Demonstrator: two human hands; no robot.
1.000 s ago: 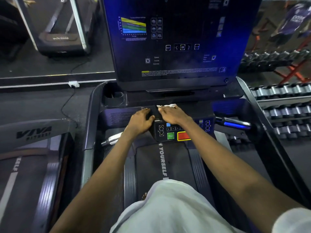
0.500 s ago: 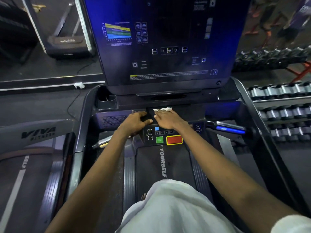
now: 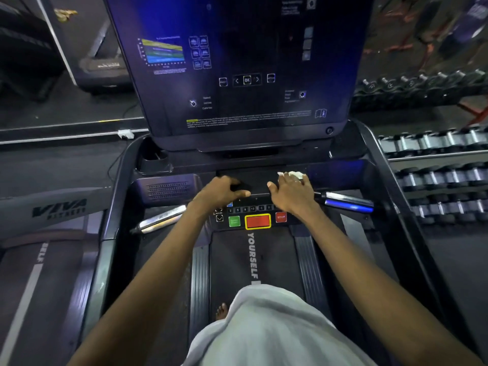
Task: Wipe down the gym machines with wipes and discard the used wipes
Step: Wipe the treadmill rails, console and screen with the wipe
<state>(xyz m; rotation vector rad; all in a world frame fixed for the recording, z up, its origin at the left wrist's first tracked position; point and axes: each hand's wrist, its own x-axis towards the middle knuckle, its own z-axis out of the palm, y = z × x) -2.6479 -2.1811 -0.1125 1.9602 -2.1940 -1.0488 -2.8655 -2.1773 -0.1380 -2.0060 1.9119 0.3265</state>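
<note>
Gym floor, dim, blue-lit; a treadmill is being stood on.

The right hand [image 3: 291, 192] is laid flat, fingers out straight, w/ a white wipe [image 3: 294, 175] pressed under the fingertips at the right end of the console ledge [image 3: 253, 180], nr its far edge. The left hand [image 3: 220, 191] is set on the ledge's front edge, fingers bent. Whether the edge is truly gripped can't be told.

Risks, as judged:
- Right wrist is held just above the key row [image 3: 249, 208]. If the hand slips back, the green button [image 3: 234, 221] could be pressed and the belt [image 3: 253, 256] started w/ a bare foot [image 3: 221, 311] on it.
- A wet wipe could leave fluid on the keys or, further up, on the screen [image 3: 237, 62].
- Wipe is small and bunched, so it could be lost from under the fingers mid-stroke.

Writing that can be read:
- "STOP" on the small red button [image 3: 280, 216]
- 2, 5, 8, 10 on the key row
- "YOURSELF" on the belt
- "OK" on the screen, plus faint "Speed", "Incline"; fine print too small
- "VIVA" on the next treadmill [image 3: 59, 208], left

Dumbbell racks [image 3: 435, 178] are seen to the right.
</note>
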